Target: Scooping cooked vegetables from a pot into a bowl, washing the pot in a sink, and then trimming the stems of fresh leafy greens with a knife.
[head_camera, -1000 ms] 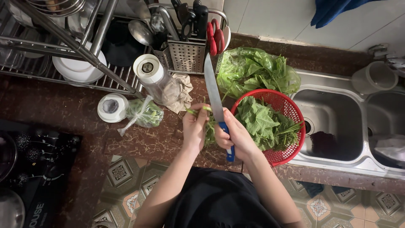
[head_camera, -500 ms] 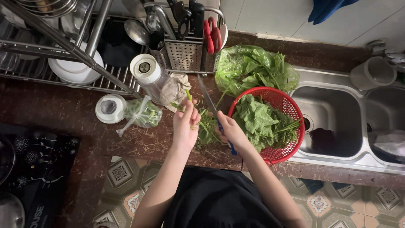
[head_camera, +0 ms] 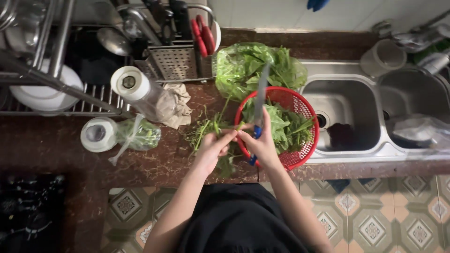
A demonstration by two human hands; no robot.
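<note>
Right hand [head_camera: 263, 145] grip closed on knife [head_camera: 258, 105], blade up; left hand [head_camera: 216, 146] pinches a green stem [head_camera: 234, 127] beside it. Trimmed leaves fill red basket [head_camera: 307, 140] right; untrimmed stems [head_camera: 202, 129] left on worktop [head_camera: 154, 164], bagged greens [head_camera: 243, 68] behind.

Dim, warm light; blurred knife blade [head_camera: 260, 93]

The left hand [head_camera: 213, 147], earlier reaching toward the back of the counter, is now drawn in against the right hand [head_camera: 262, 145], pinching green stems [head_camera: 206, 129]; the knife [head_camera: 258, 105] tilts over the red basket [head_camera: 307, 152].
</note>
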